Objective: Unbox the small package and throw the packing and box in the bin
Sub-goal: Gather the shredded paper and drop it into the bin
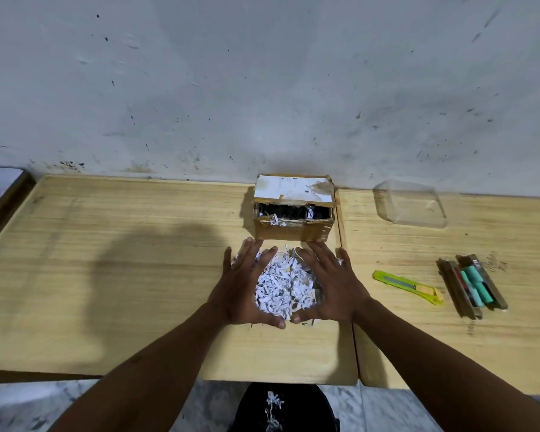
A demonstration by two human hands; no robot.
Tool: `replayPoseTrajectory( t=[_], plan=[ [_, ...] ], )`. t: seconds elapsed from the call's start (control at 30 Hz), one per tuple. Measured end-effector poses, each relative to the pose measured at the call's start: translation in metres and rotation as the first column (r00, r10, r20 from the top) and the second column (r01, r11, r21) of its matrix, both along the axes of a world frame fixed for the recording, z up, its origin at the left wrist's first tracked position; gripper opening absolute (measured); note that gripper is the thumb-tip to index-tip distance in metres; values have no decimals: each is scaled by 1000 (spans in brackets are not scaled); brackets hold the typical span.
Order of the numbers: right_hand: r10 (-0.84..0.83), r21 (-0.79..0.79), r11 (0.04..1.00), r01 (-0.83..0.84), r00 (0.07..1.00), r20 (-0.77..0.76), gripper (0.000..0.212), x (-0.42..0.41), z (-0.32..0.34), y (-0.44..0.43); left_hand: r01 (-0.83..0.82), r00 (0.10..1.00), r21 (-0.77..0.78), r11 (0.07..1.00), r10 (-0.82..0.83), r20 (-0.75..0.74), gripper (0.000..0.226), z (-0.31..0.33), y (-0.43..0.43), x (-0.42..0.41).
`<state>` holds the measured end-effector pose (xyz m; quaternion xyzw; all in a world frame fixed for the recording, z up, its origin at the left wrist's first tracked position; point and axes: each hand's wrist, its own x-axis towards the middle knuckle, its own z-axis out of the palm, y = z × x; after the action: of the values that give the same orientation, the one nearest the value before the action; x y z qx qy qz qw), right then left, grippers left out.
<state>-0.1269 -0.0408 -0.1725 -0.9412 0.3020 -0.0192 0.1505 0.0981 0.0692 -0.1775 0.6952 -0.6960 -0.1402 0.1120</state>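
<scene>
White shredded paper (282, 286) lies between the open left hand (245, 288) and right hand (331, 285); press them together low on the tabletop (122, 275) before lifting.

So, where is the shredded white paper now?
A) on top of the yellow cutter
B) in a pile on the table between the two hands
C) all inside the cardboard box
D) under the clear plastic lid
B: the shredded paper lies heaped on the table, with the left hand and right hand cupped around it, in front of the cardboard box.
</scene>
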Motion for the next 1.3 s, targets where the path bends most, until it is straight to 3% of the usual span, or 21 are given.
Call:
replayPoseTrajectory(
  t=[0.13, 0.37, 0.53, 0.73, 0.8, 1.07, 1.2, 1.3],
  plan=[
    [59, 3, 998, -59, 998, -22, 124, 8, -12, -7, 68, 998, -10, 998, -68, 0, 144, -11, -12, 2],
    [148, -88, 985, -147, 989, -1, 77, 3, -33, -13, 107, 994, -102, 989, -105, 25, 86, -27, -15, 8],
    [119, -139, 984, -109, 991, 60, 60, 7, -28, -8, 92, 996, -143, 985, -88, 32, 69, -23, -14, 7],
    [111, -169, 982, -90, 987, 119, 65, 20, -28, -4, 89, 994, -161, 983, -77, 76, 42, -19, -14, 3],
    [116, -167, 982, -89, 981, 157, 69, 23, -26, -1, 82, 994, -155, 985, -70, 81, 43, -18, -14, 0],
    [98, -183, 981, -63, 977, 187, 51, 28, -24, 3, -21, 997, -139, 990, 11, -71, 30, -12, -13, -7],
    [58, -95, 995, -34, 964, 260, 33, 19, -16, 21, -68, 991, -159, 985, 48, -126, 22, -8, 2, -18],
    [1, -33, 999, 9, 962, 274, 38, 7, -8, 44, -102, 986, -126, 987, 84, -141, 20, -4, 19, -30]
  ],
)
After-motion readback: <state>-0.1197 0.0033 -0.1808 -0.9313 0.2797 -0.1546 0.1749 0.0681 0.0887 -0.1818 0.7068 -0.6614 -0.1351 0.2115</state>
